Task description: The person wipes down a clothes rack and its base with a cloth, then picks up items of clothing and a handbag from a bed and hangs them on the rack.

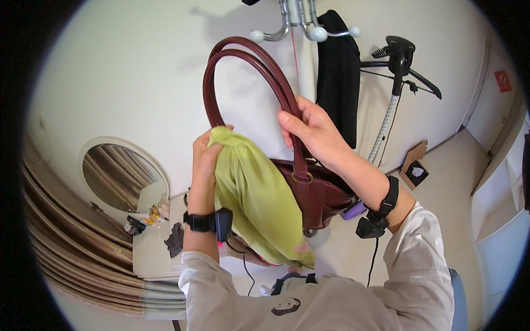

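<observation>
A dark red leather handbag [325, 194] hangs in front of me, its two long handles arching upward. My right hand [312, 128] is closed around the handles on their right side, above a brass-coloured ring. At the left side of the handles, my left hand [205, 153] grips the gathered top of a light green cloth [252, 194]. The cloth drapes down over the left part of the bag and hides it. Whether my left hand also holds a handle cannot be told, as the cloth covers its fingers.
A coat stand [295, 12] with white-tipped hooks stands ahead, with a black garment [338, 82] hanging on it. Right of it are a black-topped pole stand [401, 53] and an open cardboard box [415, 165]. A round mirror [124, 178] and a white table [153, 260] stand left, beside curtains.
</observation>
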Action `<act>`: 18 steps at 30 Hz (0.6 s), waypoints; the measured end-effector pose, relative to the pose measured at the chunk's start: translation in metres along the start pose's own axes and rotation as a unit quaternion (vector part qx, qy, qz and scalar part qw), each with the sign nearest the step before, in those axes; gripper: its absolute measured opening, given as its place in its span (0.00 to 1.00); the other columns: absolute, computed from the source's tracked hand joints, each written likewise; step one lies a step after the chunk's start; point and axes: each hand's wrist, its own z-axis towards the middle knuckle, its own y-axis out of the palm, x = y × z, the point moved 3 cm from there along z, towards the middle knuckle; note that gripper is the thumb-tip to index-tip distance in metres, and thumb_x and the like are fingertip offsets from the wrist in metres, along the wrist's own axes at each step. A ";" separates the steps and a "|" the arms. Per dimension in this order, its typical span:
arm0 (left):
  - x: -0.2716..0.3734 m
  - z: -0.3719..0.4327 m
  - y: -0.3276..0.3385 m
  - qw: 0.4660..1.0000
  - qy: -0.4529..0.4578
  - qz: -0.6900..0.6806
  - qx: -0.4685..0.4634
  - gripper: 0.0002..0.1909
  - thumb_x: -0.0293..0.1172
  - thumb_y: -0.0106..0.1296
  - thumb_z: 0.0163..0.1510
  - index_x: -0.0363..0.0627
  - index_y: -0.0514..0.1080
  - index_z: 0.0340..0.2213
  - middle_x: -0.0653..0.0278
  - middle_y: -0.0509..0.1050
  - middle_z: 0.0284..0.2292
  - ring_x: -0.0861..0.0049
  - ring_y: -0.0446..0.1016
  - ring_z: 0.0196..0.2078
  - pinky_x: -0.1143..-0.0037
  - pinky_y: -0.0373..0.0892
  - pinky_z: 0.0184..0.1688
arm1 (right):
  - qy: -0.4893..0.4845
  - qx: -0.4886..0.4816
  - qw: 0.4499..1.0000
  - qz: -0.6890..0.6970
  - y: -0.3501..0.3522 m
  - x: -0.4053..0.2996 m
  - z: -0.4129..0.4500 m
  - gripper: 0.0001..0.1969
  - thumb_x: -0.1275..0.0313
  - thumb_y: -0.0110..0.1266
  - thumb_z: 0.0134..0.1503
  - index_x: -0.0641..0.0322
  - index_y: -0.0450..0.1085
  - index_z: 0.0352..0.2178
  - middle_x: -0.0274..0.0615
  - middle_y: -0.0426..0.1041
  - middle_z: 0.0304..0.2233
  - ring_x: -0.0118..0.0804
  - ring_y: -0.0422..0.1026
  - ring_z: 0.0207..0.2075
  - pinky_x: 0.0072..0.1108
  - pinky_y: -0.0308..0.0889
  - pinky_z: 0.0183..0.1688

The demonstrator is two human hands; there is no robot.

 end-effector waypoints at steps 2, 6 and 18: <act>0.004 0.033 -0.004 1.000 0.000 0.004 -0.011 0.13 0.22 0.43 0.47 0.30 0.71 0.34 0.57 0.74 0.29 0.75 0.73 0.31 0.79 0.69 0.34 | -0.003 0.013 1.000 -0.014 0.005 -0.001 0.024 0.09 0.66 0.46 0.59 0.61 0.60 0.31 0.30 0.62 0.19 0.20 0.62 0.19 0.14 0.58 0.22; -0.011 0.100 -0.009 0.999 -0.015 -0.006 -0.034 0.11 0.25 0.44 0.49 0.30 0.71 0.31 0.58 0.74 0.27 0.75 0.73 0.27 0.79 0.69 0.29 | 0.030 0.039 0.998 -0.027 0.011 0.007 0.068 0.09 0.66 0.44 0.60 0.62 0.61 0.33 0.31 0.63 0.21 0.22 0.63 0.20 0.15 0.60 0.24; -0.047 0.224 -0.009 0.993 -0.082 0.025 -0.076 0.11 0.27 0.45 0.47 0.29 0.71 0.29 0.55 0.73 0.25 0.71 0.73 0.24 0.74 0.68 0.25 | 0.036 0.150 0.987 0.042 0.000 0.042 0.142 0.11 0.67 0.41 0.61 0.64 0.61 0.39 0.35 0.65 0.24 0.27 0.65 0.23 0.19 0.65 0.29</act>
